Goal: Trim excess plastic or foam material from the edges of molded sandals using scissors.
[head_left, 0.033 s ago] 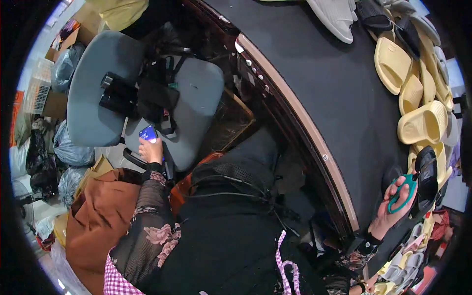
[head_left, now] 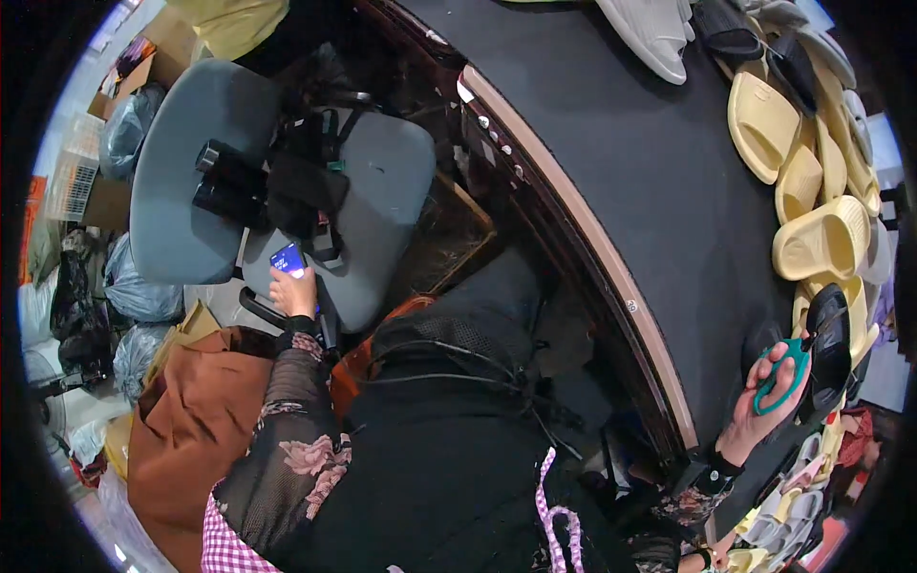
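My left hand (head_left: 292, 293) is closed around a phone (head_left: 287, 259) with a lit blue screen, over the seat of a grey chair (head_left: 387, 181). On the right, above the dark work surface (head_left: 621, 172), my right hand (head_left: 755, 411) has its fingers through the green handles of a pair of scissors (head_left: 801, 355). The scissors' blades are mostly hidden. Just beyond that hand lies a black slipper (head_left: 829, 339), beside a row of pale yellow slippers (head_left: 821, 239).
A black bag (head_left: 304, 196) and a dark bottle (head_left: 229, 172) lie on the chair. Brown cloth (head_left: 196, 420) and stuffed plastic bags (head_left: 138, 282) crowd the left. A grey shoe (head_left: 654, 38) sits at the surface's far end. Another person's hand (head_left: 718, 552) shows at lower right, near more slippers (head_left: 788, 516).
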{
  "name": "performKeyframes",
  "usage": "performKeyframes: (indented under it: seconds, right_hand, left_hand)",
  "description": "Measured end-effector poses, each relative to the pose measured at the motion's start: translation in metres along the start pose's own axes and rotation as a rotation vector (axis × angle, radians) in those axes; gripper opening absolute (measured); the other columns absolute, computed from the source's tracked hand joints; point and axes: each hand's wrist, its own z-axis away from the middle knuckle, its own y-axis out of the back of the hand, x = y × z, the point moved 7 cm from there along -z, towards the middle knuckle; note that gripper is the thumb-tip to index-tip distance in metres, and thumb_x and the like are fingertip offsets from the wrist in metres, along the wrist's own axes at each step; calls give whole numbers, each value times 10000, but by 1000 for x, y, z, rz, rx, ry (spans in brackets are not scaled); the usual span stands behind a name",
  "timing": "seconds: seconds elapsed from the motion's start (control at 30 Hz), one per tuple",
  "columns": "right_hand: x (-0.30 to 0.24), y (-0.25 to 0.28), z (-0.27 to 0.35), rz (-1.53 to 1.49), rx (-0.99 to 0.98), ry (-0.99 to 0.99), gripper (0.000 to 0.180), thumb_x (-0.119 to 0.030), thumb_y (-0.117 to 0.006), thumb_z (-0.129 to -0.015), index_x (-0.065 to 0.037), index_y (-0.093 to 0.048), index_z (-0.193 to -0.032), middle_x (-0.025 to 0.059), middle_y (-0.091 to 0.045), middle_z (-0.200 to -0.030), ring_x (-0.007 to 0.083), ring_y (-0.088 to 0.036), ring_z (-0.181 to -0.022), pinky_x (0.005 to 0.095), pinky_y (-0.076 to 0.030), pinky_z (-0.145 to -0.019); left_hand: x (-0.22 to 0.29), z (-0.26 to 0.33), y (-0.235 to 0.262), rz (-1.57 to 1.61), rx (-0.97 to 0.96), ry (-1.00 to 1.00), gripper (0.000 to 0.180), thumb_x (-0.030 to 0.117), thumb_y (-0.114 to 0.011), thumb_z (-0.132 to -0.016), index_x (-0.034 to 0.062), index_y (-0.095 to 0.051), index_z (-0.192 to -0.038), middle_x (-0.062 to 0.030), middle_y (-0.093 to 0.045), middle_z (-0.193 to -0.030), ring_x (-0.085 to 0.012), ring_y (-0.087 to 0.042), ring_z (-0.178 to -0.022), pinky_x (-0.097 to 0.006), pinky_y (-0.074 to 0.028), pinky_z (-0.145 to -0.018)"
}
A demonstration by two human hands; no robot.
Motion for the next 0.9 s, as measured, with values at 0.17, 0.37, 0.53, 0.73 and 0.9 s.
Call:
performKeyframes:
  seconds: [0.17,0.37,0.53,0.73,0.9]
  right_hand:
    - [1,-2,0,8,-18,-16,395,-110,-527,-881,-53,-390,-1247,57,-526,-837,80,-463,-566,183,-348,-420]
    - [5,-8,-1,10,-18,-12,429,-121,-550,-871,-48,-387,-1261,49,-529,-825,76,-466,-568,185,-356,-423]
    - [-12,3,0,44,82,28,459,-138,-581,-854,-44,-392,-1262,51,-527,-812,62,-456,-537,175,-354,-400]
    - [6,-13,1,-149,102,-157,469,-32,-591,-787,-49,-428,-1226,56,-545,-786,53,-461,-499,162,-369,-387]
    - [-4,12,6,6,70,-38,446,-71,-600,-821,-47,-420,-1229,35,-547,-796,56,-486,-540,167,-384,-420]
  left_hand:
    - [-2,2,3,-14,-6,21,746,415,-644,-683,37,-342,-1251,-222,-518,-1098,-384,-485,-1061,-508,-405,-860]
    - [-3,-5,9,-30,-4,35,748,421,-644,-683,38,-345,-1252,-212,-519,-1097,-376,-495,-1054,-492,-424,-850]
    - [16,-12,-5,1,-86,-13,734,440,-693,-668,55,-425,-1232,-199,-578,-1071,-348,-576,-976,-475,-477,-792]
    - [-74,-74,-25,19,273,128,687,458,-662,-749,18,-412,-1212,-201,-629,-956,-376,-617,-846,-471,-490,-744]
    - [17,-40,-31,99,-96,57,669,459,-615,-783,69,-374,-1270,-208,-523,-1134,-410,-554,-980,-506,-457,-796]
